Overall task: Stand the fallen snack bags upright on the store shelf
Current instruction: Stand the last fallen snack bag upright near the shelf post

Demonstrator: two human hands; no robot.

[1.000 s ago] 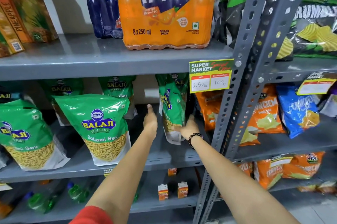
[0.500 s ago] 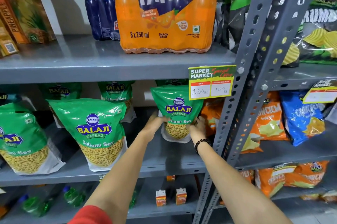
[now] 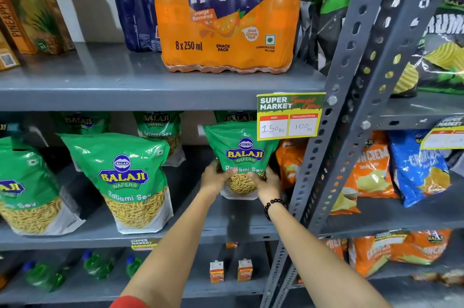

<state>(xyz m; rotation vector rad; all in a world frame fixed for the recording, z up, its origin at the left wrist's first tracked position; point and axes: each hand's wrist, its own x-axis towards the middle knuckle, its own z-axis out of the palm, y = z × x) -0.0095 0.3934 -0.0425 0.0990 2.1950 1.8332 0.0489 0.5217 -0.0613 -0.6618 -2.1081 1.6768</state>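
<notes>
A green Balaji Ratlami Sev bag [image 3: 241, 149] stands upright, label facing me, at the right end of the middle shelf [image 3: 190, 235]. My left hand [image 3: 216, 178] grips its lower left side and my right hand [image 3: 266, 182], with a black bead bracelet on the wrist, grips its lower right side. Two more green bags stand upright at the front, one in the middle [image 3: 125, 177] and one at the left edge [image 3: 22, 187]. Further green bags [image 3: 158, 127] stand behind them, partly hidden.
A yellow price tag [image 3: 288, 117] hangs from the upper shelf just above the held bag. A perforated grey upright [image 3: 334, 132] stands to its right. Orange bags [image 3: 291, 162] sit beside it. A Fanta pack [image 3: 226, 14] is above; green bottles [image 3: 98, 265] and small cartons [image 3: 244, 270] lie below.
The bag was edge-on to me a second ago; both hands have turned it to face front and now hold it lower on its sides, standing upright.
</notes>
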